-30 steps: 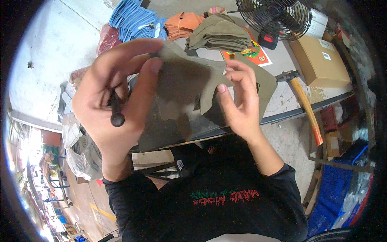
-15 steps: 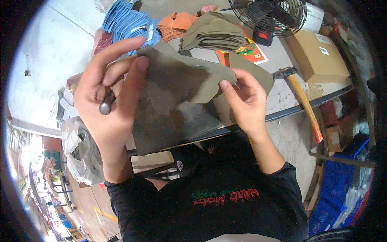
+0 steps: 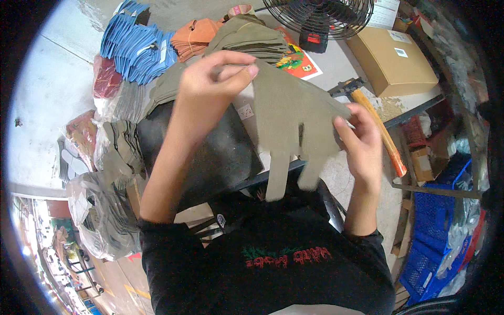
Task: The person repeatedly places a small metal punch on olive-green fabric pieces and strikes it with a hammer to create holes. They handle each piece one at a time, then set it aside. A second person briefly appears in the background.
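Note:
An olive-grey piece of flat sheet material, with a slit and two strips hanging from its lower edge, is held up over the table's front edge. My left hand pinches its upper left corner between thumb and fingers. On the right side, my right hand grips the edge with thumb and fingertips. Below my left forearm lies a dark, smooth slab on the table. Just behind my right hand rests a hammer with a wooden handle, red at its end.
Stacks of blue pieces, orange pieces and olive pieces line the far side. A black fan and a cardboard box stand at right. Plastic-bagged pieces sit at left; blue crates stand low right.
Both hands have moved right with the olive piece, which now hangs with its strips downward. A metal rod seen in my left hand before no longer shows. The view has shifted slightly.

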The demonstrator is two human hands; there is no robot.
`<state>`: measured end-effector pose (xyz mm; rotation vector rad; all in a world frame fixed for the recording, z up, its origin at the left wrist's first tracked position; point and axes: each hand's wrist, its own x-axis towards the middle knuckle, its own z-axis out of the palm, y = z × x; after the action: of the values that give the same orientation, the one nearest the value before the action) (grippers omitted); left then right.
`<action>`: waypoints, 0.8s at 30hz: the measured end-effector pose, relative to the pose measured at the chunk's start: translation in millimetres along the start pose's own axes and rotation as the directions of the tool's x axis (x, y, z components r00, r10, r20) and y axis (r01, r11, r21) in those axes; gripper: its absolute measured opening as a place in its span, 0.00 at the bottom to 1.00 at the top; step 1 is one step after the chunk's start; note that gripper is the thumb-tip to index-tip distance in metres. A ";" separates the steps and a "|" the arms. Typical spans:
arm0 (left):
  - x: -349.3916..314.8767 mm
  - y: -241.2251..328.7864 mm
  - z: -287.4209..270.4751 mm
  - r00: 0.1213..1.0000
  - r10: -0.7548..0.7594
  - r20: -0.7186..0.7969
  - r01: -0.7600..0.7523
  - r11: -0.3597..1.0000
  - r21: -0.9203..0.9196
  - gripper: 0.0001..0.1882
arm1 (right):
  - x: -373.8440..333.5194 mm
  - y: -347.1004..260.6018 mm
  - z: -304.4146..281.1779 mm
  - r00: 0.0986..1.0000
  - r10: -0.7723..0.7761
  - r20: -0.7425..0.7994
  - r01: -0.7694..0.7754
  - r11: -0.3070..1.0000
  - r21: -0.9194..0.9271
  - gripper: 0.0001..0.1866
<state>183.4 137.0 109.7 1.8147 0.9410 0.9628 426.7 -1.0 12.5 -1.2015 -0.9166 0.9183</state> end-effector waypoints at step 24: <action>52.9 -124.4 37.7 0.984 -0.169 0.052 0.130 0.890 0.437 0.23 | 52.7 62.4 17.1 0.910 -0.387 -0.148 0.177 0.686 -0.706 0.13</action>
<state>211.7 214.7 -3.7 2.0918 1.2958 0.5990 424.0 61.7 -42.4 -1.6982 -1.2079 0.1057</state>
